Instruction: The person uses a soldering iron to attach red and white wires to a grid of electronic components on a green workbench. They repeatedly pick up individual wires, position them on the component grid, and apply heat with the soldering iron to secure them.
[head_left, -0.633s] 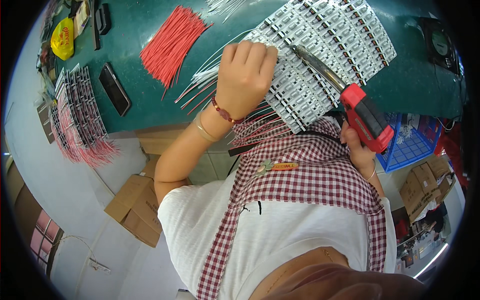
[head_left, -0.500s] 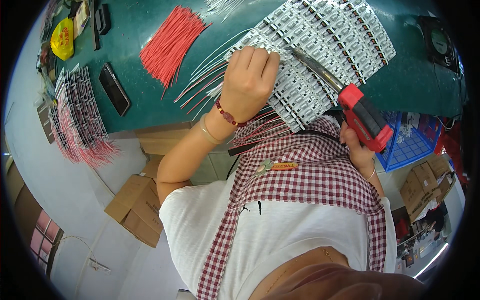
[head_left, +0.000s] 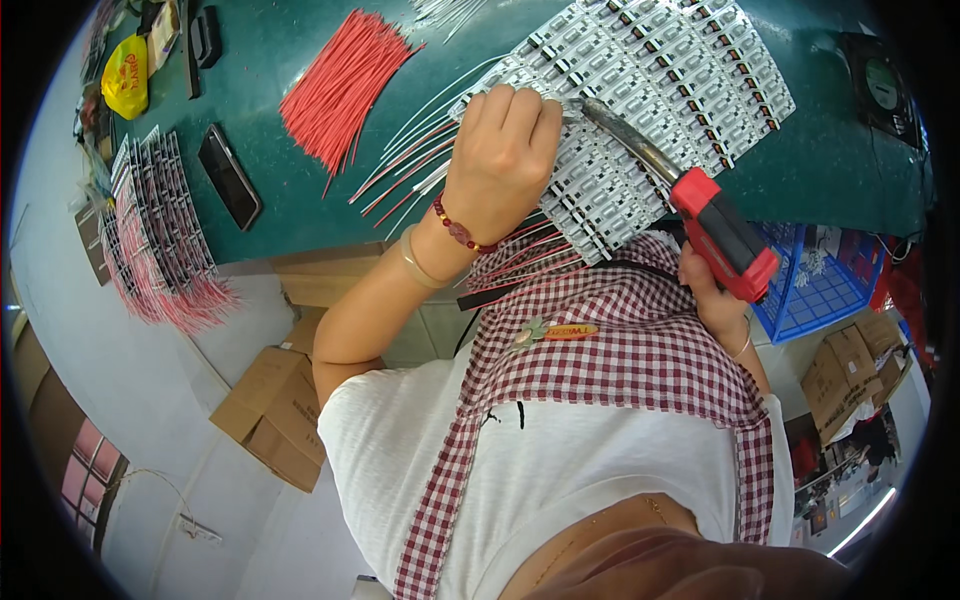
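Note:
My left hand (head_left: 503, 150) is closed over the left edge of a panel of small circuit boards (head_left: 640, 110), its fingertips hidden. A small bunch of white wires (head_left: 432, 179) sticks out from under that hand and appears to be held in it. Red and white wires soldered along the panel's edge fan out to the left. My right hand (head_left: 708, 290) grips a red and black soldering gun (head_left: 725, 232). Its metal tip points left and rests at or just above the boards, close to my left fingers; actual contact cannot be made out.
A pile of red wires (head_left: 350, 85) lies on the green table (head_left: 265, 170), with white wires (head_left: 447, 14) farther back. To the left are a phone (head_left: 229, 178) and a stack of wired panels (head_left: 165, 230). A blue crate (head_left: 815, 285) stands right, below table level.
My left hand has shifted slightly up and right, the white wires moving with it. The soldering gun has moved a little to the left, its tip a bit lower.

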